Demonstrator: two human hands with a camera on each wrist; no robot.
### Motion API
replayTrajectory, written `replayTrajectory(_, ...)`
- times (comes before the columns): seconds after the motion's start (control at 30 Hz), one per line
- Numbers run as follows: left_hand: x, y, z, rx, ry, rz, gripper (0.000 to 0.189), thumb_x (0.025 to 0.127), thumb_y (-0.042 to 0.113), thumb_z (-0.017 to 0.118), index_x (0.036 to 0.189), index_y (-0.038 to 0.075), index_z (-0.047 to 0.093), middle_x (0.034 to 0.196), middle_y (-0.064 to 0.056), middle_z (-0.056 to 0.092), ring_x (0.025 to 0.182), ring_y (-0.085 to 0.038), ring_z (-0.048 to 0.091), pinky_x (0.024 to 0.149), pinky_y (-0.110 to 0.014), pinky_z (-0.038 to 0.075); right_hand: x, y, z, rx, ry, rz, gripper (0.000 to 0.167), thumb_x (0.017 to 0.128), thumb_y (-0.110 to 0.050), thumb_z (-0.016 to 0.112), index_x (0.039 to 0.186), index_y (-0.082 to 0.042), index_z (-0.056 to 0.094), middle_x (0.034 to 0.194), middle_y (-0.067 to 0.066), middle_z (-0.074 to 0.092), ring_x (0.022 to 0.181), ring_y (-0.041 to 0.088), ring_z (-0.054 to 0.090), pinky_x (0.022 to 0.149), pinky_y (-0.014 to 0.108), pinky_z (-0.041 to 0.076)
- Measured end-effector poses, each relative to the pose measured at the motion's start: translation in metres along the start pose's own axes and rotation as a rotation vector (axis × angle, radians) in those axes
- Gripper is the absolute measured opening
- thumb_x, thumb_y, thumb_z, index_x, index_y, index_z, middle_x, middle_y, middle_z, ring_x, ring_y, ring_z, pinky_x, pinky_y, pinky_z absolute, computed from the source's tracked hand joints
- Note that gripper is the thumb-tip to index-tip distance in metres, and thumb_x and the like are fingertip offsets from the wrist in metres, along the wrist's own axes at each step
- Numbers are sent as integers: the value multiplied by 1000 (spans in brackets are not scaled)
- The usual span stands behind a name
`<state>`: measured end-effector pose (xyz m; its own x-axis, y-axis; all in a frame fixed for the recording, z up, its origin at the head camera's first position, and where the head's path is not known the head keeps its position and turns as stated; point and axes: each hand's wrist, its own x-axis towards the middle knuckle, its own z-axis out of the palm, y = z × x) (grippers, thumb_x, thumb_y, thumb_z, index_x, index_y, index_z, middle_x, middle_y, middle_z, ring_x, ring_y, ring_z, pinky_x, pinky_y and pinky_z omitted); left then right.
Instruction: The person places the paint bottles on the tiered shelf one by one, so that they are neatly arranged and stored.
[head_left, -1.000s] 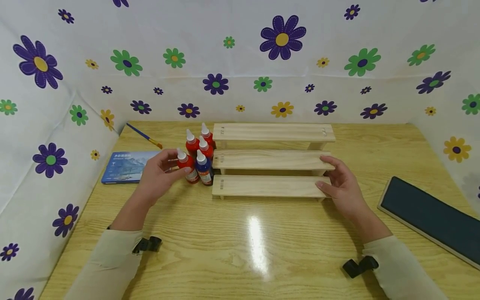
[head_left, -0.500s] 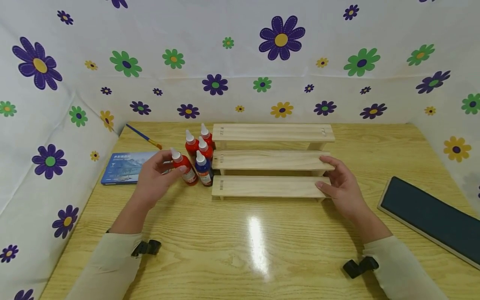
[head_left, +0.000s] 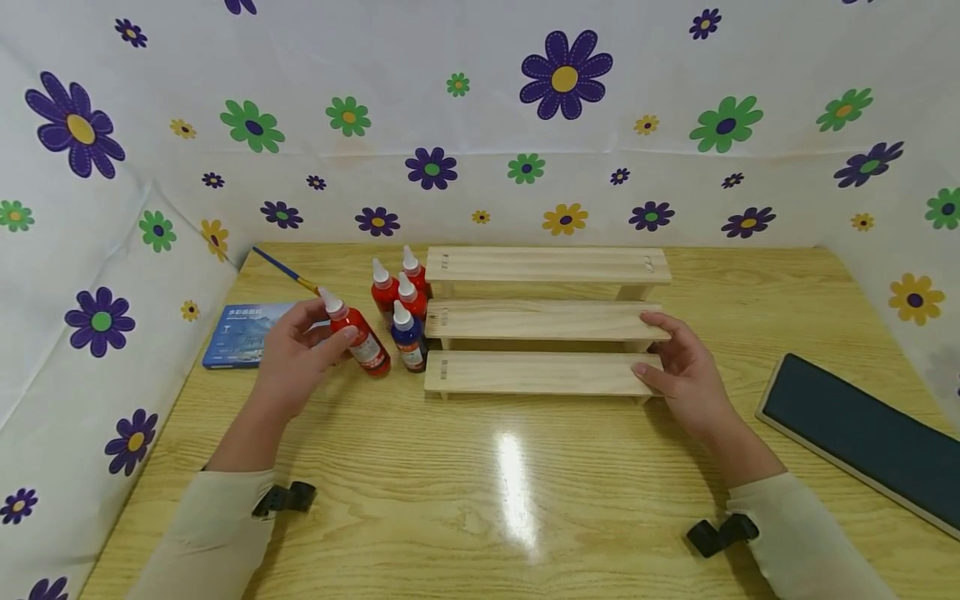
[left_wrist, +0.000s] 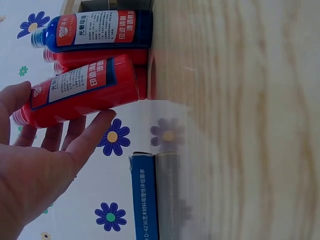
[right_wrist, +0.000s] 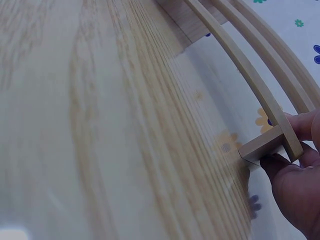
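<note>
My left hand (head_left: 288, 358) pinches a red ink bottle (head_left: 367, 348) with a white nozzle between thumb and fingers. The bottle leans left, its base low over the table. In the left wrist view its printed label (left_wrist: 70, 82) faces the camera. A blue ink bottle (head_left: 408, 342) and several red bottles (head_left: 383, 293) stand grouped to its right, against the left end of a three-step wooden rack (head_left: 540, 372). At the rack's right end, my right hand (head_left: 690, 379) grips the boards, thumb at the lowest and a finger on the middle one.
A blue picture box (head_left: 232, 337) lies behind my left hand, with a paintbrush (head_left: 281, 265) beyond it. To the right rests a long dark-topped pad (head_left: 862, 433). Flowered cloth (head_left: 480, 183) encloses the table at the back and sides.
My left hand has drawn the red bottle left, away from the group, and its nozzle has tipped further left. The right hand and the rack stay put.
</note>
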<state>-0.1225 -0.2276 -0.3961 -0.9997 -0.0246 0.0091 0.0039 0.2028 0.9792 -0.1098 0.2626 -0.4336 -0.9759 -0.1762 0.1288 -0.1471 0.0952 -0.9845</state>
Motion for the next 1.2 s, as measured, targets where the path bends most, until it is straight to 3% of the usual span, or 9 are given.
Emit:
replayTrajectory(0.13,-1,2,-4,-49,16,31,42,96,13,70,135,7,54,132,-11,52,116,-26,54,84,-35,57,-1,0,0,-3,-1,-4,66,93,18,57,150,-12,42,133,8,52,119,18,51,85,22,53)
replayTrajectory(0.33,-4,7,-10,-214,40,93,37,94,6,70,129,6,56,128,-15,51,111,-27,57,79,-33,58,-1,0,0,19,-5,-8,65,93,17,57,150,-11,42,132,7,54,119,18,52,85,23,53)
replayTrajectory(0.53,-5,15,-14,-290,62,148,39,94,0,68,131,4,56,126,-16,50,110,-27,60,79,-35,57,0,0,0,21,-2,-18,65,93,18,57,149,-9,42,132,6,54,119,18,52,87,22,52)
replayTrajectory(1.2,7,70,-24,-282,94,255,44,92,6,72,133,8,56,133,-20,51,119,-34,56,76,-37,57,0,1,-1,4,-12,-34,64,93,17,57,149,-8,41,129,7,55,115,19,54,85,22,52)
